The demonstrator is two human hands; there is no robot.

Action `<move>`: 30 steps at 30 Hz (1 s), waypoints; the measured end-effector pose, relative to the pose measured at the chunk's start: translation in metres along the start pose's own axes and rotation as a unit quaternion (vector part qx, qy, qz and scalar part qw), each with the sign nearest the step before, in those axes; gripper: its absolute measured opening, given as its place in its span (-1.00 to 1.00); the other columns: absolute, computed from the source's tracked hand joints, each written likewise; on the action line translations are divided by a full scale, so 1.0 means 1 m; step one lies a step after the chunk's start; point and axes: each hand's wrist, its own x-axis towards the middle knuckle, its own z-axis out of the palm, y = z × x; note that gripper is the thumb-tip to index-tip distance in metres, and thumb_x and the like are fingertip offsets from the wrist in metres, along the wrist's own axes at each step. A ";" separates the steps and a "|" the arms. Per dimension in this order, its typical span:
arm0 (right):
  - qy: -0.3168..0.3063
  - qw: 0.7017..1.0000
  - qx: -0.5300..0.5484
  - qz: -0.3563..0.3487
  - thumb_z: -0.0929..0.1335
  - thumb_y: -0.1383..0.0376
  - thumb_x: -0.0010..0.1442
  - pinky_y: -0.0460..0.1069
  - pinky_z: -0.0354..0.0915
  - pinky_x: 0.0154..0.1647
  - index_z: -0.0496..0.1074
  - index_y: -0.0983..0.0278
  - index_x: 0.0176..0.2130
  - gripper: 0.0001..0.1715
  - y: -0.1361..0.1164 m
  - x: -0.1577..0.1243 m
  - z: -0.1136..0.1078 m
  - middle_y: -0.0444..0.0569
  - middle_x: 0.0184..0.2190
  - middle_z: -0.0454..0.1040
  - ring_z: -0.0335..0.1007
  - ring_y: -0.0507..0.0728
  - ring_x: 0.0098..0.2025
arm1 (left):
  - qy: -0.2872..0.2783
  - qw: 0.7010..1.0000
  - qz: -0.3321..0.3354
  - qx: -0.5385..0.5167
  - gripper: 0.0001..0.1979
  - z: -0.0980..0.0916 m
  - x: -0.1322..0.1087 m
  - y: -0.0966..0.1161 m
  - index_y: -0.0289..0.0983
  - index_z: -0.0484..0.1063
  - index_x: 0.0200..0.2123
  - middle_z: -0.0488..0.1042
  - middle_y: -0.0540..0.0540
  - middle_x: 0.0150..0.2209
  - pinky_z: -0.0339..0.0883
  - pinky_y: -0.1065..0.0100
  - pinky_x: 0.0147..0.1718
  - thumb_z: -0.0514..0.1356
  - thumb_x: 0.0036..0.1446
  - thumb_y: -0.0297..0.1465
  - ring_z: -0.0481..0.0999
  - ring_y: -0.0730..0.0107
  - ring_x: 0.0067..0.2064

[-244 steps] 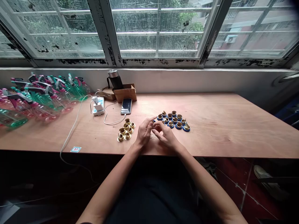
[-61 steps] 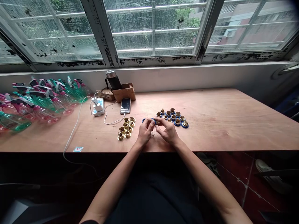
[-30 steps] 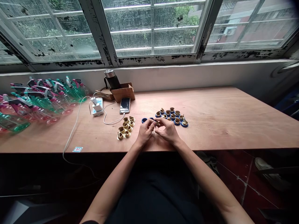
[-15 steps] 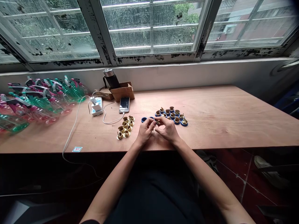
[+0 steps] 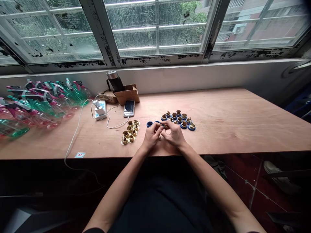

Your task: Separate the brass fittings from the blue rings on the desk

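Left hand (image 5: 151,136) and right hand (image 5: 175,134) meet fingertip to fingertip low over wooden counter (image 5: 230,123), both pinching small brass fitting (image 5: 164,126) between them. Loose blue plastic ring (image 5: 149,124) lies just beyond left hand, nearer than right.

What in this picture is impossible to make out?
Head view:
small part between left hand and right hand: fingers cover nearly all of it.
spray bottles: left edge cuts the pile, so no count.
phone: screen too small to read.
sticker: print too small.
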 end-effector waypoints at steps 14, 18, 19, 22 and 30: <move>0.020 0.999 -0.008 -0.024 0.38 0.48 0.13 0.14 0.57 0.02 0.50 0.17 0.04 -0.51 0.001 -0.001 0.003 0.03 0.02 0.61 0.61 0.25 0.01 | -0.004 0.997 -0.043 -0.066 -0.55 0.002 0.000 -0.002 -0.23 0.24 -0.02 0.53 0.00 -0.34 0.33 0.48 -0.51 0.21 0.33 0.00 0.44 0.53 -0.50; 0.021 0.999 -0.008 -0.037 0.38 0.49 0.14 0.14 0.56 0.05 0.49 0.18 0.05 -0.51 0.001 0.000 0.003 0.05 0.04 0.61 0.60 0.26 0.06 | -0.001 0.998 -0.027 -0.057 -0.56 0.001 0.000 -0.005 -0.24 0.23 0.02 0.55 -0.05 -0.29 0.35 0.47 -0.47 0.21 0.34 -0.03 0.51 0.49 -0.43; 0.022 0.999 -0.007 -0.040 0.38 0.49 0.15 0.15 0.55 0.06 0.49 0.18 0.05 -0.52 0.002 0.000 0.003 0.06 0.05 0.61 0.59 0.26 0.07 | 0.001 0.998 -0.022 -0.053 -0.57 0.001 0.000 -0.005 -0.24 0.23 0.02 0.55 -0.06 -0.27 0.35 0.47 -0.46 0.21 0.35 -0.05 0.52 0.47 -0.40; 0.025 0.999 0.001 -0.039 0.38 0.46 0.20 0.16 0.54 0.09 0.49 0.17 0.04 -0.58 0.001 0.001 0.002 0.06 0.05 0.60 0.58 0.26 0.09 | 0.005 0.999 -0.008 -0.046 -0.59 0.000 0.000 -0.007 -0.24 0.25 0.05 0.56 -0.12 -0.19 0.38 0.46 -0.43 0.21 0.36 -0.08 0.56 0.43 -0.32; 0.036 0.998 0.004 -0.043 0.39 0.48 0.17 0.15 0.51 0.11 0.50 0.18 -0.02 -0.61 -0.001 0.001 0.001 0.06 0.03 0.62 0.59 0.25 0.09 | 0.010 0.999 0.001 -0.042 -0.56 0.001 0.000 -0.002 -0.25 0.30 0.05 0.58 -0.15 -0.16 0.43 0.37 -0.27 0.25 0.33 -0.06 0.60 0.33 -0.21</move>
